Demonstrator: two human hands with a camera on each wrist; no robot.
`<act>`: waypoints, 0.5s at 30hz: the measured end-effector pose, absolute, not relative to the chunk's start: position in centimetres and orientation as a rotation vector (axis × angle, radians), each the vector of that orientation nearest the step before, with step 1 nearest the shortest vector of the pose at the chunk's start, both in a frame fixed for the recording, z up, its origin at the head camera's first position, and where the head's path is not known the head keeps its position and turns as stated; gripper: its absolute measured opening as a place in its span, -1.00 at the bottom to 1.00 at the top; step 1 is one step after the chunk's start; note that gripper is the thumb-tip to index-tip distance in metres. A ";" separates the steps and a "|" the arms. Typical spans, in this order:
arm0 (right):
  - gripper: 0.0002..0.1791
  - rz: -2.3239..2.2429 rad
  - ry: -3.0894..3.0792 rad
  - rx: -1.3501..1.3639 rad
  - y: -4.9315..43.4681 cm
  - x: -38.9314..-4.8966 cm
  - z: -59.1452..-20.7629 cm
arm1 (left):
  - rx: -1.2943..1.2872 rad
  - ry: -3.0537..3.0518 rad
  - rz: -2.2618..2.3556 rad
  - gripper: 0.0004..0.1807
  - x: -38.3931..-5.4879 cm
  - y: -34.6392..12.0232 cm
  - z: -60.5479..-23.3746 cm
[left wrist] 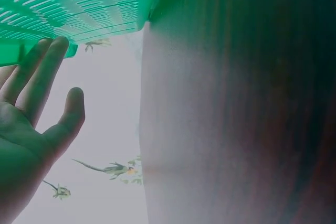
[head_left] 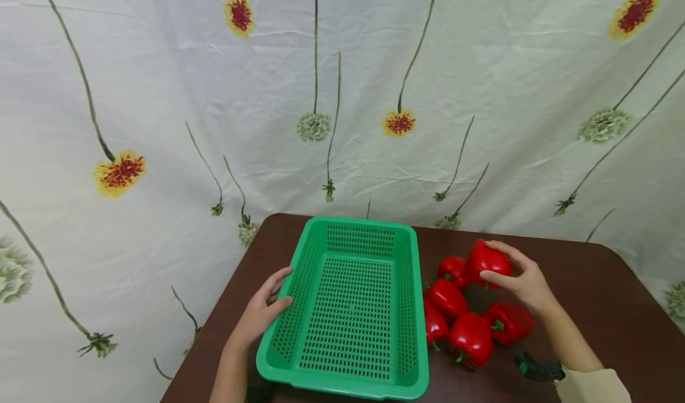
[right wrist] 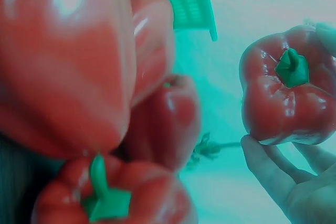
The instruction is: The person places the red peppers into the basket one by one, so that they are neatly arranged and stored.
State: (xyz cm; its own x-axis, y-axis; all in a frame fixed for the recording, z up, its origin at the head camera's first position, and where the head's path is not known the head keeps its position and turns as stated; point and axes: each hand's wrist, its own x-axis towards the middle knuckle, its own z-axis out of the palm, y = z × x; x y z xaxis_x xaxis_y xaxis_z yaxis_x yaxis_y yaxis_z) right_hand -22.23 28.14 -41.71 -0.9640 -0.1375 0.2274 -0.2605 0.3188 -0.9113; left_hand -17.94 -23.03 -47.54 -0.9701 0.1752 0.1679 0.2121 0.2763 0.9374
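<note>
A red bell pepper [head_left: 488,263] is gripped between the thumb and fingers of my right hand [head_left: 527,281], raised over the other peppers. Its green stem [right wrist: 292,68] faces the camera in the right wrist view. My left hand [head_left: 257,317] is at the left side of a green perforated plastic basket [head_left: 342,385]. In the left wrist view, the extended fingers [left wrist: 44,80] reach the basket's rim, and the thumb stands apart from them. Nothing lies inside the basket.
Several red bell peppers [head_left: 471,339] lie grouped along the basket's right side on a dark brown table [head_left: 594,290]. A white cloth with printed flowers [head_left: 353,165] hangs behind the table. A dark watch-like band [head_left: 540,370] is at the right wrist.
</note>
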 end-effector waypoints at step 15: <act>-0.38 1.803 -2.428 0.531 24.3 -22.8 -40.9 | -0.365 -2.480 -1.844 -0.39 -17.8 -23.0 -47.5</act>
State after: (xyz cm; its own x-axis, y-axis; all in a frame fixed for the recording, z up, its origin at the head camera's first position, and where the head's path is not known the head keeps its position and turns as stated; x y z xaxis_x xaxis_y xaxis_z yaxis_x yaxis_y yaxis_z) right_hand -22.75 24.29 -40.95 -0.9377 -0.2313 0.2593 -0.3150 0.2512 -0.9152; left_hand -17.84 -23.02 -47.49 -0.9721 0.1693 0.1625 0.2044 0.2707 0.9407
